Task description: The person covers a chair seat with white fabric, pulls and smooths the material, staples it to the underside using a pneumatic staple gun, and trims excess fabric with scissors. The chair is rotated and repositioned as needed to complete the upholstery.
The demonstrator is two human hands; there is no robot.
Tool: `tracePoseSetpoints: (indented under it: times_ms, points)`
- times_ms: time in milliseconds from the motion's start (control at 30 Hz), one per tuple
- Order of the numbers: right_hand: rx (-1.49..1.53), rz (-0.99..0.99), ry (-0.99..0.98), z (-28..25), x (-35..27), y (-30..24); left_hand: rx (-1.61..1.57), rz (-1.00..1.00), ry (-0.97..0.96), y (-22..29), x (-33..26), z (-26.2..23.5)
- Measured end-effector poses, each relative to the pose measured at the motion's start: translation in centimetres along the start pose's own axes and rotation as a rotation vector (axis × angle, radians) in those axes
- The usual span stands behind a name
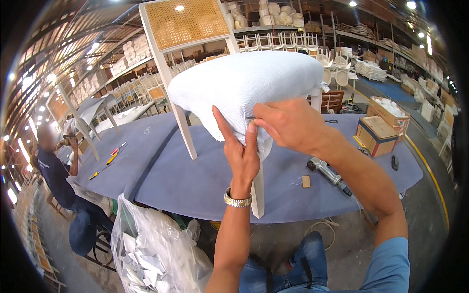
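One white cloth [220, 80], draped over an upright chair [181, 117], is pinched at its near corner.
Parted thumb and forefinger of the left hand [243, 158] are laid against the cloth, while at the fold the fingertips of the right hand [295, 124] are drawn together on it; whether anything thin is also held there cannot be told. The cloth is judged light, soft and prone to stretch or fray at its ragged edge, so it is best taken by the doubled fold, close to the corner. The chair, judged stiff, is best steadied by a leg or the back frame. It is stood on a blue-grey table [210, 178], where a power tool [326, 175] and a small tag [306, 181] are laid to the right; farther off, boxes [375, 138] are placed.
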State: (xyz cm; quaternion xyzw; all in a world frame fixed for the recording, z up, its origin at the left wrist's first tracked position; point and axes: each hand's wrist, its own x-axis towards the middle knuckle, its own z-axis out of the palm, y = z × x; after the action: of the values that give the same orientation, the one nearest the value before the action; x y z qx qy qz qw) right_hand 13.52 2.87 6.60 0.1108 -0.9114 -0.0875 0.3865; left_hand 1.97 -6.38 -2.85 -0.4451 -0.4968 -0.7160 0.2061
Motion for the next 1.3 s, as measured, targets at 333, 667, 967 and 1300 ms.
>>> tracePoseSetpoints:
  times_ms: [333, 667, 967, 1300]
  points:
    - [0.091, 0.106, 0.029, 0.2, -0.4, -1.0, 0.055, -0.003, 0.025, -0.3, 0.0, -0.1]
    - [0.201, 0.077, 0.11, 0.7, -0.9, -1.0, 0.032, -0.073, -0.011, 0.2, -0.3, 0.0]
    - [0.239, 0.141, 0.121, 1.1, -1.5, 0.9, -0.111, -0.019, 0.001, -0.5, -0.6, 0.1]
    - [0.15, 0.134, 0.161, 2.9, -3.2, 0.3, 0.0, 0.019, 0.03, -1.1, -0.6, 0.4]
